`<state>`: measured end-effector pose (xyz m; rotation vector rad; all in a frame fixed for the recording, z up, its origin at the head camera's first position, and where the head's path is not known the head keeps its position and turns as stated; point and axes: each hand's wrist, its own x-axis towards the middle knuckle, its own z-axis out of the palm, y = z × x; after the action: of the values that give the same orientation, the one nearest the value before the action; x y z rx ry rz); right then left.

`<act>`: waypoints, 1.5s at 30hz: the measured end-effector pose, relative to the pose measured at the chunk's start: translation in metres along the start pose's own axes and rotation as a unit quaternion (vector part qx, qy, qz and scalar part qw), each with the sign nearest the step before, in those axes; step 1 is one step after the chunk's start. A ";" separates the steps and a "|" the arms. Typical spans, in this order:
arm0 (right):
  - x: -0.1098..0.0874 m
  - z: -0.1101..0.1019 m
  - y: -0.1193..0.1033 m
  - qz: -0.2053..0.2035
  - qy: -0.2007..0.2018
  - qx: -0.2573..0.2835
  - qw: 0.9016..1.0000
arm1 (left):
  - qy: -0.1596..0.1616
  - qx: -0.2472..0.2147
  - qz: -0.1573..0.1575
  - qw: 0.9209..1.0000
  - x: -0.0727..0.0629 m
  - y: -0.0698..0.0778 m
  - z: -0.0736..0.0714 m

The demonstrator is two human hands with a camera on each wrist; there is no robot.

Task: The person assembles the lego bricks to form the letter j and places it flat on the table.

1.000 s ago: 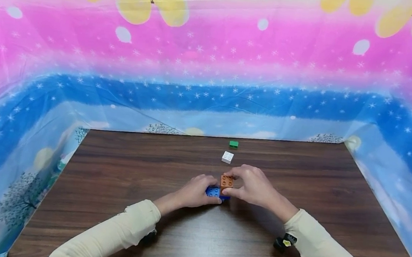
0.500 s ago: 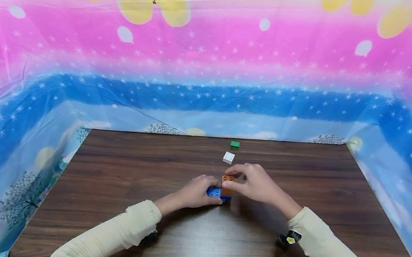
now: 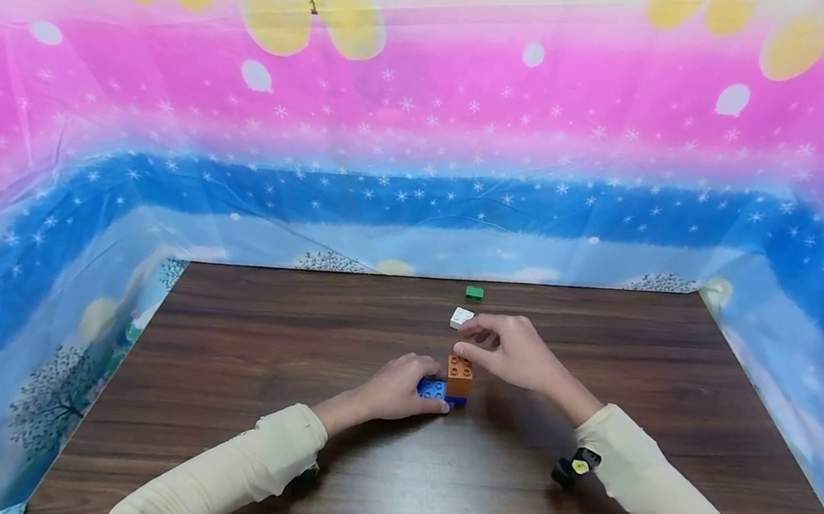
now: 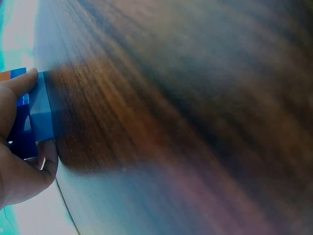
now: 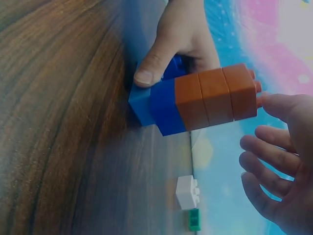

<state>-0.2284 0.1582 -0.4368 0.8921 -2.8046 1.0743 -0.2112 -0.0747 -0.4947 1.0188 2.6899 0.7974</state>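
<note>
The left hand (image 3: pixel 402 386) pinches the blue bricks (image 5: pixel 166 107) low on the bench (image 3: pixel 387 489), thumb on the near side and the other fingers round the far side. Three orange bricks (image 5: pixel 215 98) stand stacked upright on the blue ones, just beside that hand. The right hand (image 3: pixel 515 350) is at the top of the stack, its fingers parted and loosely bent, holding nothing; whether its thumb touches the top studs, I cannot tell. Beyond lie a white brick (image 3: pixel 462 318) and, farther back, a green brick (image 3: pixel 473 294), near the printed cloth (image 3: pixel 388 196).
</note>
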 end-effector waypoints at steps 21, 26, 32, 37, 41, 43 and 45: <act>0.035 0.025 0.049 0.093 0.086 -0.002 0.992 | 0.000 -0.004 0.005 1.000 -0.001 -0.001 0.000; 0.042 0.033 0.059 0.104 0.088 -0.018 0.990 | -0.001 -0.006 0.003 1.000 -0.001 -0.001 0.000; 0.045 0.040 0.064 0.119 0.080 -0.037 0.989 | -0.005 -0.004 -0.002 1.000 -0.001 -0.001 0.000; 0.046 0.042 0.065 0.128 0.077 -0.031 0.988 | -0.004 -0.004 -0.001 1.000 -0.001 -0.002 0.001; 0.047 0.044 0.067 0.132 0.077 -0.030 0.988 | -0.003 -0.001 -0.001 1.000 0.000 -0.003 0.002; 0.048 0.044 0.068 0.133 0.074 -0.031 0.988 | -0.002 -0.001 -0.001 1.000 0.000 -0.003 0.002; 0.049 0.045 0.069 0.133 0.072 -0.030 0.988 | -0.003 -0.002 -0.001 1.000 0.000 -0.003 0.002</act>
<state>-0.2965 0.1472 -0.5039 0.4219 -2.8715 1.0257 -0.2123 -0.0763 -0.4978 1.0146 2.6826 0.7987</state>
